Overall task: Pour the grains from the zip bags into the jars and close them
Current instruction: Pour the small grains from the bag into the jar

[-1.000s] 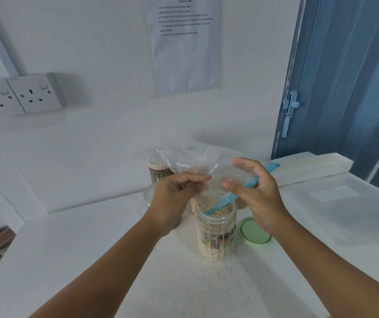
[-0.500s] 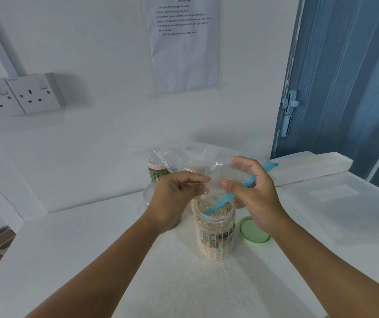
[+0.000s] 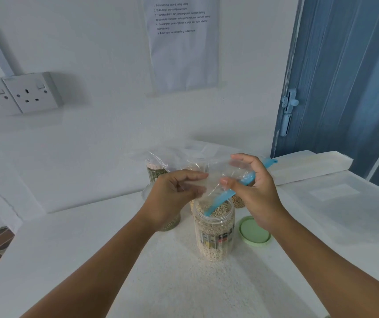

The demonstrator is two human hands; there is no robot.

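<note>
The zip bag (image 3: 216, 174), clear with a blue seal strip, hangs just above the open jar (image 3: 213, 228) of pale grains. Your left hand (image 3: 172, 196) pinches its left side; your right hand (image 3: 253, 189) grips the strip end. The green lid (image 3: 254, 230) lies just right of the jar.

Clear zip bag (image 3: 216, 177), blue seal strip (image 3: 227, 196); beige grains (image 3: 216, 212); pale green lid (image 3: 254, 231); white speckled surface (image 3: 184, 283).
</note>
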